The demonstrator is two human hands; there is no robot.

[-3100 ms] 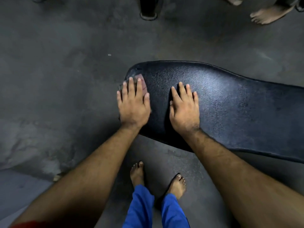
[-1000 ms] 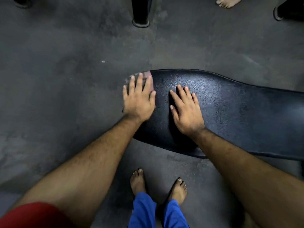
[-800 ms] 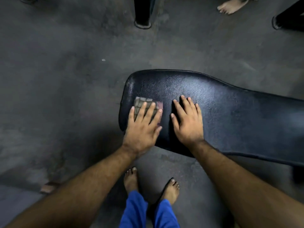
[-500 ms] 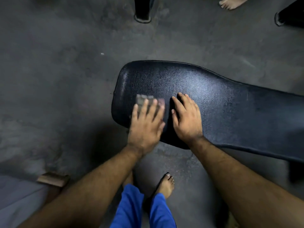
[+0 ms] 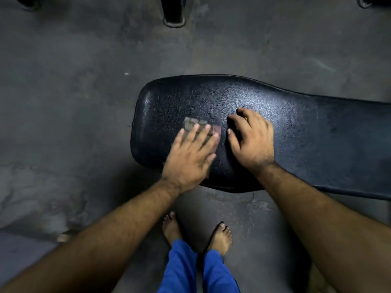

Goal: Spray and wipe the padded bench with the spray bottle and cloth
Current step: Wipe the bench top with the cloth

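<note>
The black padded bench (image 5: 285,123) stretches from the middle of the view off to the right. My left hand (image 5: 188,157) lies flat on a small checked cloth (image 5: 191,123) near the bench's rounded left end, with the fingers spread over the cloth. Only the cloth's far edge shows past the fingertips. My right hand (image 5: 251,140) rests on the pad just to the right, fingers curled down against the surface and nothing in it. No spray bottle is in view.
Grey concrete floor (image 5: 74,102) surrounds the bench. A black post foot (image 5: 173,20) stands at the top centre, and another dark foot (image 5: 368,3) at the top right corner. My bare feet (image 5: 196,231) stand in front of the bench.
My left hand slid the cloth from the bench's far left tip back toward the near side. The right hand stayed on the pad and its fingers curled in.
</note>
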